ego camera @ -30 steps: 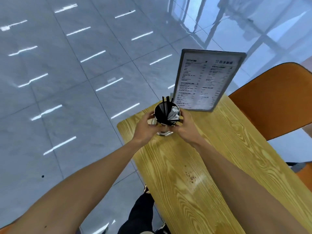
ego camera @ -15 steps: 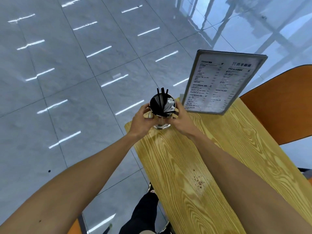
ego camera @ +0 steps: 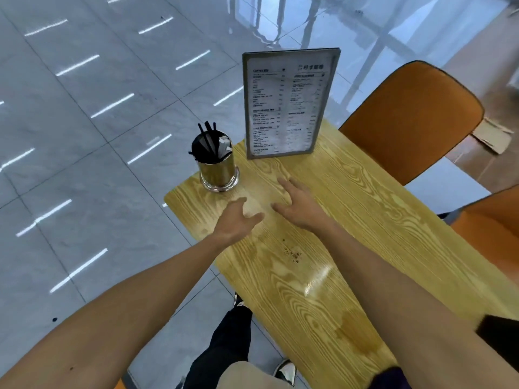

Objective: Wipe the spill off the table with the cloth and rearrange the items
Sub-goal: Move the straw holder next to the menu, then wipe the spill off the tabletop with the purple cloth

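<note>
A glass holder of black straws and white packets (ego camera: pixel 217 167) stands upright near the far left corner of the wooden table (ego camera: pixel 365 209). Right of it a framed menu stand (ego camera: pixel 286 105) is upright at the far edge. My left hand (ego camera: pixel 238 220) and my right hand (ego camera: pixel 300 204) hover over the table just in front of the holder, fingers spread, holding nothing. Small brown specks (ego camera: pixel 292 252) lie mid-table, and a wet sheen and a darker damp patch (ego camera: pixel 356 335) show nearer me. No cloth is visible.
Two orange chairs stand along the table's right side, one (ego camera: pixel 412 122) at the far end and one (ego camera: pixel 488 223) nearer. Grey tiled floor (ego camera: pixel 84 136) lies left of the table. My legs and shoes (ego camera: pixel 233 346) show below the table's left edge.
Both hands have let go of the straw holder and drawn back toward me. The holder now stands alone at the table's far left corner.
</note>
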Action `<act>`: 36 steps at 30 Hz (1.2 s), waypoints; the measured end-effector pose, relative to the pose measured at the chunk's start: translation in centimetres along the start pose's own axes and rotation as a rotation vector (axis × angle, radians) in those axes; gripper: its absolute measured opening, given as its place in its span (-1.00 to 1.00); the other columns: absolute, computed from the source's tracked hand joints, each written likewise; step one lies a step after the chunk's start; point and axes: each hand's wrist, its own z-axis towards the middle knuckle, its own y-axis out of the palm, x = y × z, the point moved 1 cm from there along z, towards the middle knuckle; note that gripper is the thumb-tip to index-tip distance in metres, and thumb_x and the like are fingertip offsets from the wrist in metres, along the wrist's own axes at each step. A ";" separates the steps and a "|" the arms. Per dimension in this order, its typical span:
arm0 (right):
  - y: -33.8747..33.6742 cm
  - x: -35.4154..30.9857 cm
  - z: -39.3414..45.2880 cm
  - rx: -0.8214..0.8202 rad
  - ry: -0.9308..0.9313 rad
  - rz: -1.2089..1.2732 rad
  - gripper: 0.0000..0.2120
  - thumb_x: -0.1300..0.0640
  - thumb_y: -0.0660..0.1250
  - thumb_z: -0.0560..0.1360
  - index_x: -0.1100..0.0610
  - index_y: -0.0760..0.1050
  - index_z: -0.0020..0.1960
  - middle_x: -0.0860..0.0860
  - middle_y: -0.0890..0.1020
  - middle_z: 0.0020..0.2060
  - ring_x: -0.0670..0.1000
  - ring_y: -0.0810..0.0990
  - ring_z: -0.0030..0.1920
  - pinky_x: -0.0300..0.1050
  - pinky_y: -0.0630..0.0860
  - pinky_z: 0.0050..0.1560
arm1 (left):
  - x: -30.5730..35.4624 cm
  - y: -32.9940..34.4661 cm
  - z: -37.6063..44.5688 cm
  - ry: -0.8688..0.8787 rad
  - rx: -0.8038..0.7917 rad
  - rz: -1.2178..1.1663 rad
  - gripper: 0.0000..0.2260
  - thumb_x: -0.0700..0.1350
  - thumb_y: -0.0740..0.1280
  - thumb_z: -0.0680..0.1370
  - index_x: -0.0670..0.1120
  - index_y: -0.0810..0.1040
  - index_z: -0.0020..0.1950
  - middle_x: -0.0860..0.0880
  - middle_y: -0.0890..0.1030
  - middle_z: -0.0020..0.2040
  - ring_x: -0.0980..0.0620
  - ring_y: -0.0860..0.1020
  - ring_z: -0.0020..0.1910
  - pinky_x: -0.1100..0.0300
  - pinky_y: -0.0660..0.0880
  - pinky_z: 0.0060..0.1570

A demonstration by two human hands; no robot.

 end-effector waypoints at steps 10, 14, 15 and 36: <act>-1.2 10.5 -17.1 0.035 0.141 -0.016 -0.26 -0.16 0.34 0.58 -0.13 0.05 0.63 0.12 0.04 0.64 0.23 -0.05 0.62 0.32 0.08 0.54 | 4.5 12.5 -10.3 0.189 -0.103 0.202 -0.23 0.25 0.39 0.52 -0.08 0.22 0.59 -0.16 0.29 0.53 -0.16 0.39 0.44 -0.09 0.42 0.36; -0.3 14.2 -23.3 0.051 0.150 -0.013 -0.25 -0.12 0.36 0.57 -0.09 0.07 0.64 0.11 0.00 0.65 0.20 -0.08 0.63 0.27 0.06 0.56 | 4.1 18.0 -15.0 0.207 -0.148 0.238 -0.21 0.28 0.38 0.51 -0.07 0.21 0.59 -0.15 0.27 0.55 -0.15 0.34 0.49 -0.11 0.39 0.39; 0.1 15.1 -24.9 0.059 0.145 -0.025 -0.25 -0.11 0.37 0.57 -0.06 0.09 0.64 0.11 0.00 0.65 0.20 -0.08 0.63 0.25 0.06 0.57 | 3.9 19.4 -16.1 0.208 -0.158 0.252 -0.21 0.29 0.38 0.50 -0.07 0.21 0.59 -0.14 0.28 0.55 -0.15 0.35 0.48 -0.12 0.41 0.38; 7.3 25.3 -37.7 -0.330 0.263 -0.458 -0.49 0.17 0.35 0.50 0.05 0.30 0.41 0.06 0.34 0.36 0.12 0.40 0.29 -0.08 0.47 -0.06 | -2.5 37.3 -29.1 0.148 -0.455 0.349 -0.57 0.03 0.43 0.42 -0.04 0.49 0.24 -0.07 0.59 0.06 -0.08 0.60 -0.06 -0.05 0.61 -0.04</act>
